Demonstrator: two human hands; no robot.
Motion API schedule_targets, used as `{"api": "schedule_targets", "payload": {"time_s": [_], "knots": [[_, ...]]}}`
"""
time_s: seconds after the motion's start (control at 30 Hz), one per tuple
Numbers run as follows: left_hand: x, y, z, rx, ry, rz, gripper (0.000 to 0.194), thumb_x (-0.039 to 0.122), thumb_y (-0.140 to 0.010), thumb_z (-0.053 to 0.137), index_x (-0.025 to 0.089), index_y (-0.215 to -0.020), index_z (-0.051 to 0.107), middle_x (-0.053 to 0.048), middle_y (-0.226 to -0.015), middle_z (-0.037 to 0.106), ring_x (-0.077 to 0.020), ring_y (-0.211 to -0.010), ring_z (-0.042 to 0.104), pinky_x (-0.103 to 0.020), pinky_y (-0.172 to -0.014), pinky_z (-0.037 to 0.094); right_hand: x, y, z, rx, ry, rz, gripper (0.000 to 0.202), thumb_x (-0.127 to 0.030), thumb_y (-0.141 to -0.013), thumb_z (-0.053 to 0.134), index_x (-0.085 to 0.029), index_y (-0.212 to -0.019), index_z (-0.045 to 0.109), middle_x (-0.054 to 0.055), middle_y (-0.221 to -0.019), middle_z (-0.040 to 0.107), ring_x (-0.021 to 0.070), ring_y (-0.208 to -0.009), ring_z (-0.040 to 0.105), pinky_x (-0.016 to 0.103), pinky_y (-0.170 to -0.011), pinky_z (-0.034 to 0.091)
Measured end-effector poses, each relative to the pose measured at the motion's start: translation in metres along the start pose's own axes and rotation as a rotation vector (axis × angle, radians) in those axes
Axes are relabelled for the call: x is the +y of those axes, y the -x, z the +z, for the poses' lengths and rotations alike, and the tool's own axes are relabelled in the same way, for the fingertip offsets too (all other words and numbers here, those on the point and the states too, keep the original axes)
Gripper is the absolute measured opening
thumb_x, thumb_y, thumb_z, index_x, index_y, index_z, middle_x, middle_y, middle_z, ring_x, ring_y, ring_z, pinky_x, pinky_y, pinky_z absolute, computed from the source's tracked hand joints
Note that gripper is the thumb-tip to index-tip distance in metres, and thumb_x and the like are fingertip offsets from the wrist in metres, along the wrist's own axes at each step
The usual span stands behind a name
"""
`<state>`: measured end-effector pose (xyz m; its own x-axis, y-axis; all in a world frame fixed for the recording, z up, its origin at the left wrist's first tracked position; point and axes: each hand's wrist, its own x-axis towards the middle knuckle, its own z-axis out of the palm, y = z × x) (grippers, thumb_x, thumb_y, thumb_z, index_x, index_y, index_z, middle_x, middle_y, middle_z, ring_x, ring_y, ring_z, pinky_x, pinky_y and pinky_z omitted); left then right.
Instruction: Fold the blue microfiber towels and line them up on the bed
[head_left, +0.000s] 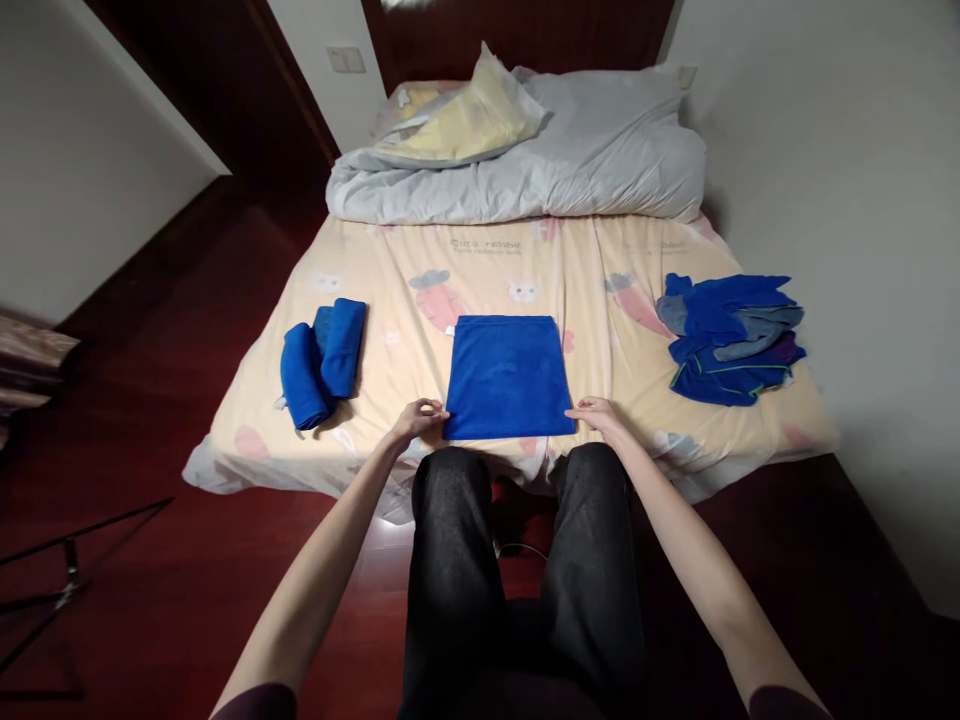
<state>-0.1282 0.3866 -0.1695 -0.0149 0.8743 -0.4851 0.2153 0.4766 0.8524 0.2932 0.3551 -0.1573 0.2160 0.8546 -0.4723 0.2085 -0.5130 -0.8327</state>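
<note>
Lying flat on the bed (397,360), the blue cloth (510,378) is pinched near its seven and five o'clock corners by the left hand (420,420) and right hand (596,415). It is judged soft, light, best held there. Rolled cloths (304,375) are set at nine, a crumpled pile (731,335) at three; six is crowded by knees (450,475).

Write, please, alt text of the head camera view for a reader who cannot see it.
A person's left fingers and right fingers are at the near corners of a flat blue cloth on a bed. Blue cloth bundles lie to its left, a loose cloth pile to its right, rumpled pale bedding beyond.
</note>
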Motion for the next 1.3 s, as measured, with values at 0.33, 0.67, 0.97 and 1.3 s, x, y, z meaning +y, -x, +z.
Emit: {"api": "schedule_targets", "payload": {"time_s": [0.33, 0.67, 0.97, 1.3], "knots": [[0.071, -0.117, 0.004, 0.084, 0.017, 0.008, 0.061, 0.035, -0.037, 0.103, 0.017, -0.085, 0.069, -0.002, -0.072, 0.072, -0.0165, -0.066, 0.066, -0.024, -0.057, 0.045, -0.063, -0.121, 0.022, 0.067, 0.017, 0.011, 0.048, -0.033, -0.053, 0.095, -0.022, -0.064, 0.049, -0.013, -0.049, 0.036, 0.0045, -0.047, 0.027, 0.02, -0.044, 0.018], [0.115, -0.203, 0.025, 0.259, 0.038, 0.09, 0.031, 0.01, -0.06, 0.089, 0.015, -0.082, 0.067, -0.002, -0.072, 0.067, -0.0099, -0.059, 0.057, -0.021, -0.052, 0.042, -0.109, -0.218, 0.046, 0.267, -0.05, -0.122, 0.029, -0.017, -0.061, 0.091, -0.015, -0.079, 0.069, -0.003, -0.062, 0.065, 0.0111, -0.054, 0.057, 0.021, -0.049, 0.046], [0.121, -0.207, 0.03, 0.351, 0.105, 0.181, 0.041, 0.008, -0.057, 0.088, 0.018, -0.086, 0.06, -0.002, -0.069, 0.067, -0.0158, -0.067, 0.066, -0.027, -0.063, 0.057, -0.107, -0.239, 0.043, 0.294, -0.053, -0.214, 0.016, -0.011, -0.066, 0.085, -0.015, -0.078, 0.076, 0.003, -0.077, 0.077, 0.0181, -0.077, 0.074, 0.03, -0.079, 0.061], [0.121, -0.259, 0.031, 0.36, -0.101, 0.253, 0.033, 0.014, -0.065, 0.082, 0.017, -0.091, 0.06, -0.005, -0.085, 0.07, -0.019, -0.08, 0.069, -0.031, -0.076, 0.059, -0.101, -0.277, 0.046, 0.326, 0.085, -0.346, 0.016, -0.022, -0.072, 0.084, -0.015, -0.084, 0.074, 0.004, -0.081, 0.076, 0.0224, -0.088, 0.075, 0.034, -0.086, 0.062]]}}
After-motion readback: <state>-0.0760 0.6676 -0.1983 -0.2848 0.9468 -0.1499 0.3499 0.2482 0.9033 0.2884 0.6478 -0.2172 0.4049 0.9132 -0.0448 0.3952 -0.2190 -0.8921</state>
